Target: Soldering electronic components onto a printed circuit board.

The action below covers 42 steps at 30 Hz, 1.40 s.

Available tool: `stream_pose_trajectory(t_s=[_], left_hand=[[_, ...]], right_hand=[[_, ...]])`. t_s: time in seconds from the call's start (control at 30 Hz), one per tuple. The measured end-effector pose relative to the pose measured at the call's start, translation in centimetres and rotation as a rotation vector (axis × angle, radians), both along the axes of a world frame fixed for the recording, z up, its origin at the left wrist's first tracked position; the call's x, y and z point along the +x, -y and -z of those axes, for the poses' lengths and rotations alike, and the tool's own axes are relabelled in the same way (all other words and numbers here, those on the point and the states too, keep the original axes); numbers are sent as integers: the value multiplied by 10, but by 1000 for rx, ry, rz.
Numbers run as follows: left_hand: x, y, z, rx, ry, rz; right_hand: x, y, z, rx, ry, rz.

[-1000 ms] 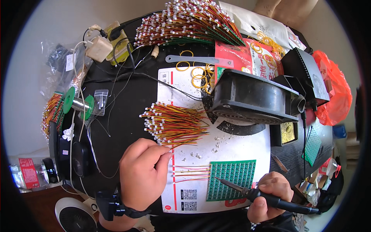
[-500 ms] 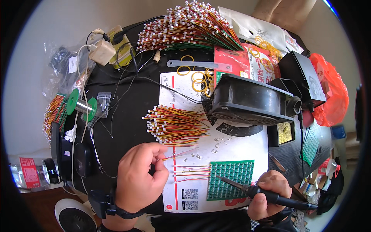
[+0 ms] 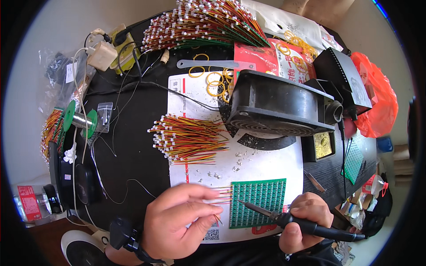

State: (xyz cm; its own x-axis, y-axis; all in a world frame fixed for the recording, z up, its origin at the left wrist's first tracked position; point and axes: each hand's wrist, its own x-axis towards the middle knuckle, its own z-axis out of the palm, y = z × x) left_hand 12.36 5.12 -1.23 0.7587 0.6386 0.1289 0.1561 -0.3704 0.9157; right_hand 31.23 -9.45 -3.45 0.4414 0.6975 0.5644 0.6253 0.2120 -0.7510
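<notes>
My left hand [image 3: 179, 221] pinches a small wire lead with thin red and yellow strands [image 3: 220, 195], holding it against the left edge of a green circuit board panel [image 3: 258, 201] on a white sheet. My right hand [image 3: 306, 221] grips a black soldering iron [image 3: 284, 217]; its tip points left over the board's lower left part. A loose bundle of red, yellow and black wire leads with white connectors [image 3: 188, 139] lies just beyond my left hand.
A black fume fan [image 3: 277, 106] sits behind the board, with a brass tip-cleaner tray [image 3: 321, 146] to its right. A big pile of wire leads [image 3: 204, 24], yellow rubber bands [image 3: 213, 82], a solder spool [image 3: 80, 119] and an orange bag [image 3: 377, 102] ring the black table.
My left hand has drawn a lead from the bundle toward me and set it at the board's edge. The right hand has brought the iron's tip over the board.
</notes>
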Motion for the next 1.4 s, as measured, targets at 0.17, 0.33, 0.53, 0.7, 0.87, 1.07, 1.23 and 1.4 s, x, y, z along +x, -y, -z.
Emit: stream_pose_trajectory(t_s=[0.17, 0.33, 0.53, 0.7, 0.87, 1.07, 1.23, 1.4], left_hand=[[2, 9, 2, 48, -36, -114], [2, 11, 10, 253, -7, -2], [2, 12, 21, 427, -57, 140], [5, 15, 28, 537, -81, 109], [2, 15, 27, 528, -106, 130], [-1, 16, 28, 510, -147, 126], [4, 15, 27, 504, -121, 146], [3, 16, 29, 538, -130, 133]], right_hand=[[-4, 0, -6, -74, 6, 3], [-2, -1, -6, -61, 51, -9], [-1, -4, -1, -15, 50, -13], [2, -3, -2, -39, 52, -52], [0, -4, -5, -70, 68, -42], [0, -5, -2, -99, 54, -94], [2, -2, -11, -139, 83, -78], [-1, -3, -8, -187, 79, -91]])
